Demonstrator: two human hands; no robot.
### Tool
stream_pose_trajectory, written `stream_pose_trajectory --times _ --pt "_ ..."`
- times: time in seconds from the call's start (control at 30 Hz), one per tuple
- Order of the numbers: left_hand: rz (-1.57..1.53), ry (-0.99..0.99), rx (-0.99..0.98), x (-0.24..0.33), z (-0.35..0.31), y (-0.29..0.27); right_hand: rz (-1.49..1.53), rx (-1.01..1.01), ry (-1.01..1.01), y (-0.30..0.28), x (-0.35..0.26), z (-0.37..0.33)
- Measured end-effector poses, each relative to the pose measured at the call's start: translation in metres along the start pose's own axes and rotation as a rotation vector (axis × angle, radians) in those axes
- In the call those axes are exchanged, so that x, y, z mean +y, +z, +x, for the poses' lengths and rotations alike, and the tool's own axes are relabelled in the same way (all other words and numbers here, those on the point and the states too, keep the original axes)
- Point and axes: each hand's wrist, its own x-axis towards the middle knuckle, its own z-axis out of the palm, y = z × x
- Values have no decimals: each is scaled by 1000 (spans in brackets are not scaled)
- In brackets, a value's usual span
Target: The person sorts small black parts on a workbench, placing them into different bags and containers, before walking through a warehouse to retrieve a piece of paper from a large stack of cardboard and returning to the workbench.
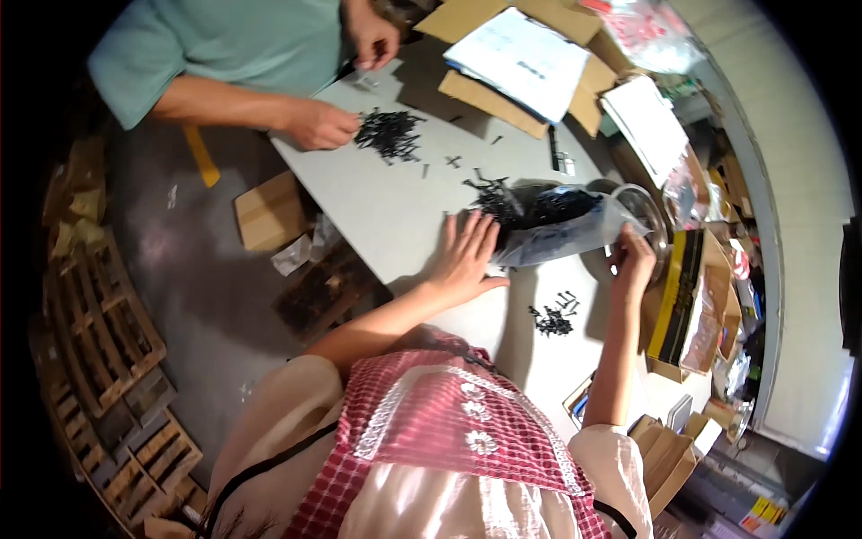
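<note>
A clear plastic bag (561, 238) full of black screws lies on its side on the white table (489, 314). My right hand (632, 255) pinches the bag's far right end. Black screws (489, 198) spill from its left end into a loose heap. Beside that heap my left hand (465, 259) lies with fingers spread, the fingertips touching or just next to the screws and the bag's mouth. A smaller pile of black screws (554, 316) sits nearer to me, between my two arms.
Across the table a person's hand (323, 124) touches another screw pile (389, 135); their other hand (373, 40) holds something small and clear. A cardboard box (494, 97) with papers stands at the back. A metal bowl (654, 220) and a yellow-black box (675, 296) line the right. Wooden pallets (103, 323) stand left.
</note>
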Motion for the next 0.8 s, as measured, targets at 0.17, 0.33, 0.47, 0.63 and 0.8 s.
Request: stream_pose_trajectory --times 0.17,0.33,0.47,0.63,0.8 --pt "-224 104 34 27 19 -32 -44 -61 91 -34 18 -17" --pt "-469 115 164 34 131 -11 -95 -81 150 -45 38 -21" --pt "-458 -50 -312 32 243 35 -503 -69 163 -47 53 -12" --pt "-194 -138 -488 33 324 131 -496 36 284 -42 57 -12" --pt "-309 -125 -720 26 349 177 265 -94 315 -23 94 -14"
